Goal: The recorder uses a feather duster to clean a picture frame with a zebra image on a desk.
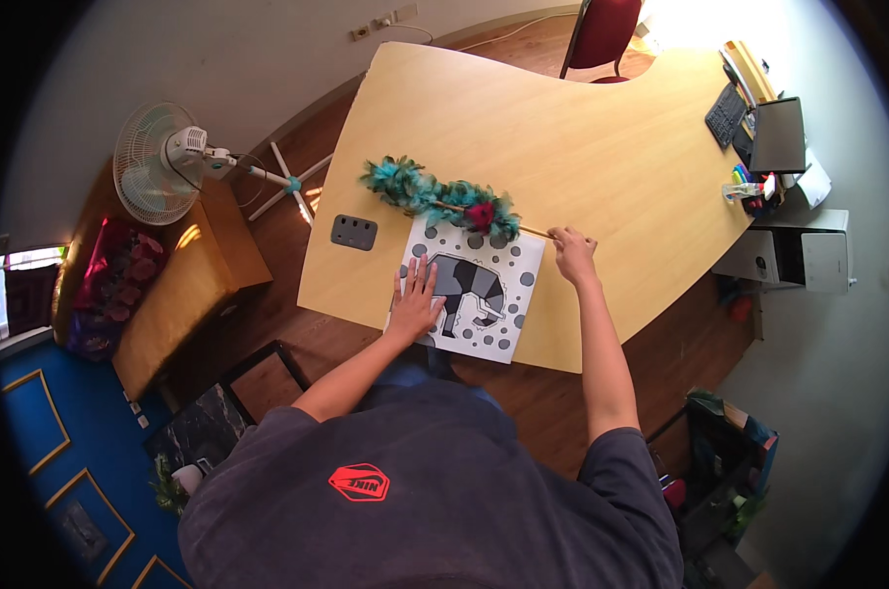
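Observation:
My right hand (574,254) grips the thin wooden handle (535,231) of a feather duster (444,197). Its blue-green feathers, with a red tuft near the handle end, lie across the far edge of a white picture panel (514,340). Printed on the panel is a grey elephant in angular patches, with grey dots around it. Flat on the panel's left side rests my left hand (415,298), fingers spread, covering part of the elephant's rear. The panel lies at the near edge of a light wood desk (606,154).
Left of the panel lies a dark grey plate with holes (354,233). A spray bottle (742,191), keyboard (725,115) and monitor (778,136) stand at the desk's right end, a printer (790,250) beyond. A pedestal fan (161,162) is at left, a red chair (604,33) behind.

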The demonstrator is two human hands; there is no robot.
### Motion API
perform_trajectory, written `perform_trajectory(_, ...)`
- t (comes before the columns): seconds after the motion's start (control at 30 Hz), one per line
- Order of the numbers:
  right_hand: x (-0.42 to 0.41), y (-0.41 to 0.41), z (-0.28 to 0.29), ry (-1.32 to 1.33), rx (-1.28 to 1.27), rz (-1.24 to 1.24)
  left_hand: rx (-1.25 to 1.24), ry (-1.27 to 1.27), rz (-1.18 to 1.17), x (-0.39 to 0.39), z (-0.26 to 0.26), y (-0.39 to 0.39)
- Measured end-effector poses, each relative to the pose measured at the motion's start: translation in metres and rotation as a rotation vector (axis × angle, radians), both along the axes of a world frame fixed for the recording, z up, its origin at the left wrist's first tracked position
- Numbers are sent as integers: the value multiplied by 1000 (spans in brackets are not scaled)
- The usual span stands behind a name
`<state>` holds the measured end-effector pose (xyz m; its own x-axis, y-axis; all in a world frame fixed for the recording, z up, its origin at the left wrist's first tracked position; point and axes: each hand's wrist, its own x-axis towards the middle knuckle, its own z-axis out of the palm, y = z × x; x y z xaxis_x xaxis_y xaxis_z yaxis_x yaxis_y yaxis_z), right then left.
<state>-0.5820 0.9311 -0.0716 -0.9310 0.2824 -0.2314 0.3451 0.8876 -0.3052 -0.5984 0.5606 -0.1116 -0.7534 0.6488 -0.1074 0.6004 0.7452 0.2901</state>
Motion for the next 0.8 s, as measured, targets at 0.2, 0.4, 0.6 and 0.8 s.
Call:
perform_trajectory(0.2, 81, 75, -17, -85, 82, -329, 10, -66, 6, -12, -1, 2)
perform_trajectory(0.4, 38, 22, -19, 6, 3, -169, -19, -109, -7, -15, -4, 1)
perform_trajectory(0.6, 2, -4, -7, 89, 54, -172, -33, -108, 12, -14, -4, 3)
perform_trajectory(0.8, 130, 58, -11, -51, 171, -612, 5, -96, 4, -11, -4, 6)
